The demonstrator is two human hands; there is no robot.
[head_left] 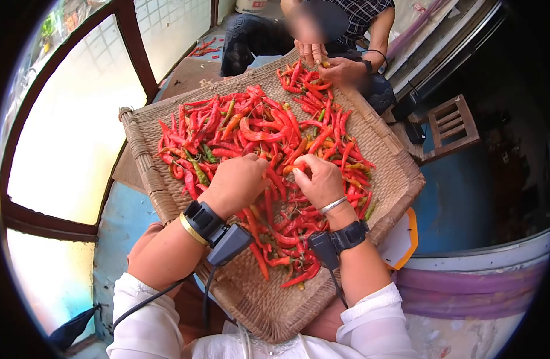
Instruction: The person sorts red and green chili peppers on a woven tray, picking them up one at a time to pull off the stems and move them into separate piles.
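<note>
A wide woven basket (257,314) rests across my lap, heaped with red chili peppers (260,134); a few green and orange ones are mixed in. Over the middle of the heap, my right hand (321,180) pinches an orange-red chili pepper (296,168) between thumb and fingers. Just to its left, my left hand (236,182) is closed, knuckles up, low over the chilies. Its fingertips are mostly hidden, so what they grip does not show. Both wrists carry black strapped devices with cables.
Across the basket sits another person, whose hands (331,66) are at its far corner, near a smaller group of chilies. A wooden chair (454,128) stands at right. Framed window panes (65,119) run along the left. Some chilies (206,48) lie on the floor behind.
</note>
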